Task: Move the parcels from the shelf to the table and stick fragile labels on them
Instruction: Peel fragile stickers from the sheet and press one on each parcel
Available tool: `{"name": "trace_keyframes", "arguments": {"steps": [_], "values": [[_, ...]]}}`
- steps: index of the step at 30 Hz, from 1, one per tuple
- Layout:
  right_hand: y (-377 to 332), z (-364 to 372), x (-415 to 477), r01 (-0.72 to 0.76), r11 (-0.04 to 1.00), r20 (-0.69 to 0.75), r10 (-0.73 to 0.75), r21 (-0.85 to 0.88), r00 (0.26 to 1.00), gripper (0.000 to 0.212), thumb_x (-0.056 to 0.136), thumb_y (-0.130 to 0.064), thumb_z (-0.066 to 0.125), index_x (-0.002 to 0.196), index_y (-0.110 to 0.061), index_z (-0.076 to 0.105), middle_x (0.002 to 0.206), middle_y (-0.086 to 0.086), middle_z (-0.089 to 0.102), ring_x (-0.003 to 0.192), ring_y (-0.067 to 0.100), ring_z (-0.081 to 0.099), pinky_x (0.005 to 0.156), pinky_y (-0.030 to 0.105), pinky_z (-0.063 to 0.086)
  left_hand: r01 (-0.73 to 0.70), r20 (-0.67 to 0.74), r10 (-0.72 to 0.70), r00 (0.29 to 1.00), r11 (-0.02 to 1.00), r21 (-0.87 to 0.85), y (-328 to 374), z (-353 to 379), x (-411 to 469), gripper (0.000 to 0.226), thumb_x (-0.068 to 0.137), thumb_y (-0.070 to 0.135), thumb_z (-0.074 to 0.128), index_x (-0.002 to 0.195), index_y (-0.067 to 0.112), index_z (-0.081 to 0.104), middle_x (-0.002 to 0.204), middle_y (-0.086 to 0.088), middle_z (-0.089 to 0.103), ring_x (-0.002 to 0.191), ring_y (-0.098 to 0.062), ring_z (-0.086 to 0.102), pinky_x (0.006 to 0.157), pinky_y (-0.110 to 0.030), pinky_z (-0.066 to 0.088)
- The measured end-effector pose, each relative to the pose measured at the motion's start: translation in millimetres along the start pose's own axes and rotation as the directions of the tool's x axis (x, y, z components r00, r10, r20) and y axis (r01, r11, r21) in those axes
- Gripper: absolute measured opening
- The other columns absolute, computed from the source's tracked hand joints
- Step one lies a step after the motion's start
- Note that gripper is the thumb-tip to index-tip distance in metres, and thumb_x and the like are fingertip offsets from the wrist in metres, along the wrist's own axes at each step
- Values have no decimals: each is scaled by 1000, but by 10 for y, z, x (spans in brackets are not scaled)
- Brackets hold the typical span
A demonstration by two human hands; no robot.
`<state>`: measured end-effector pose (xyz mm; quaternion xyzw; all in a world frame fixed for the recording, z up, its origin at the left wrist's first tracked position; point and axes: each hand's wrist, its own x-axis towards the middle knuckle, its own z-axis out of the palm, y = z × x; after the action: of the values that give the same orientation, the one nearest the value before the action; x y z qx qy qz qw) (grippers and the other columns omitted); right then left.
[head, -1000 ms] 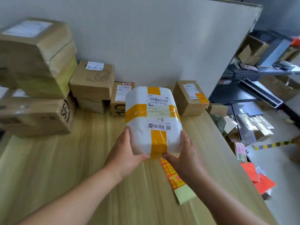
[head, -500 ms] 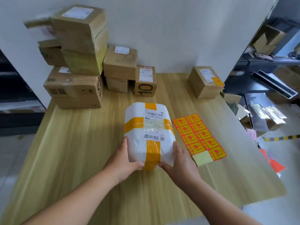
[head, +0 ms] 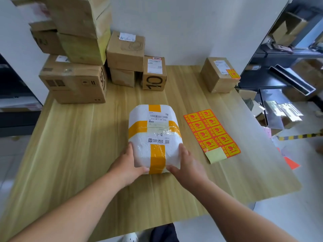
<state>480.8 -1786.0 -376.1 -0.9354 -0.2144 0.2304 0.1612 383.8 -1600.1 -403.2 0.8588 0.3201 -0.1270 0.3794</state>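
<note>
A white foam parcel [head: 153, 130] bound with yellow tape lies on the wooden table [head: 73, 151], near the middle. My left hand [head: 127, 163] grips its near left corner and my right hand [head: 187, 165] grips its near right corner, thumbs along the front edge. Just right of the parcel lies a sheet of orange fragile labels [head: 212, 133] flat on the table. A small cardboard box [head: 218, 74] bearing an orange fragile label stands at the back right of the table.
Several cardboard boxes [head: 75, 79] are stacked at the back left against the white wall, with a box marked 10 [head: 153, 74] beside them. A dark shelf [head: 288, 72] with boxes and packets stands to the right. The table's near edge is close to my body.
The parcel has come down and toward me, from held above the table to resting on it. The label sheet, earlier partly hidden beneath it, now lies in full view.
</note>
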Motion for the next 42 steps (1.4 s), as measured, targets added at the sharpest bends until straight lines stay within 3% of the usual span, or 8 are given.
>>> {"name": "trace_keyframes", "arguments": {"steps": [7, 13, 17, 21, 25, 31, 36, 42], "values": [[322, -287, 132, 21, 996, -60, -16, 86, 998, 69, 95, -57, 42, 151, -19, 26, 156, 2, 30, 140, 22, 34, 107, 35, 33, -32, -179, 64, 982, 984, 174, 417, -217, -60, 106, 78, 72, 50, 153, 18, -2, 161, -4, 7, 147, -22, 12, 117, -40, 18], [1075, -647, 572, -200, 974, -170, 217, 110, 961, 52, 94, -44, 55, 137, -15, 49, 136, 10, 51, 123, 30, 49, 96, 35, 40, -261, -296, 313, 902, 944, 203, 1248, -63, -31, 63, 91, 39, 57, 145, 16, 34, 145, -4, 42, 133, -23, 36, 109, -33, 28], [1580, -806, 781, -342, 928, -144, 362, 145, 921, 51, 92, -40, 59, 133, -12, 52, 132, 12, 52, 119, 33, 52, 92, 37, 43, -363, -155, 380, 912, 923, 128, 1820, 320, 68, 41, 91, 31, 58, 131, 22, 51, 115, 2, 55, 109, -18, 52, 92, -30, 41], [1923, -911, 942, -402, 899, -114, 424, 174, 898, 47, 90, -37, 63, 129, -12, 55, 123, 13, 54, 110, 34, 57, 86, 35, 46, -37, 90, 56, 994, 979, -199, 2174, 808, 281, 20, 89, 31, 62, 108, 25, 56, 90, 5, 56, 91, -18, 59, 83, -30, 48], [2111, -934, 1113, -455, 865, -26, 471, 212, 882, 52, 88, -39, 65, 132, -16, 51, 128, 10, 55, 111, 32, 59, 89, 36, 48, 377, 276, -284, 918, 839, -392, 2184, 1277, 586, 31, 87, 34, 64, 110, 15, 53, 99, -8, 57, 95, -26, 57, 86, -33, 47], [2208, -941, 1300, -483, 824, 39, 495, 296, 868, 47, 84, -30, 71, 125, -18, 54, 117, 7, 63, 109, 29, 61, 87, 33, 48, 563, 351, -441, 826, 624, -542, 2217, 1557, 909, 14, 92, 23, 60, 96, 14, 51, 95, -5, 58, 91, -23, 57, 87, -37, 47], [2243, -978, 1354, -523, 545, 263, 485, 655, 834, 17, 81, -11, 74, 84, -15, 58, 79, 5, 65, 70, 21, 64, 65, 32, 54, 569, 362, -445, 819, 547, -614, 2290, 1584, 987, 23, 90, 18, 62, 112, 14, 55, 95, -2, 61, 77, -14, 57, 67, -28, 44], [2103, -1259, 1328, -527, 102, 489, 258, 844, 833, 18, 99, -11, 51, 83, -17, 45, 80, 5, 63, 59, 16, 64, 54, 25, 48, 534, 383, -404, 831, 382, -754, 2436, 1247, 963, 10, 89, 20, 63, 95, 15, 58, 79, 0, 57, 71, -14, 54, 64, -30, 43]]}}
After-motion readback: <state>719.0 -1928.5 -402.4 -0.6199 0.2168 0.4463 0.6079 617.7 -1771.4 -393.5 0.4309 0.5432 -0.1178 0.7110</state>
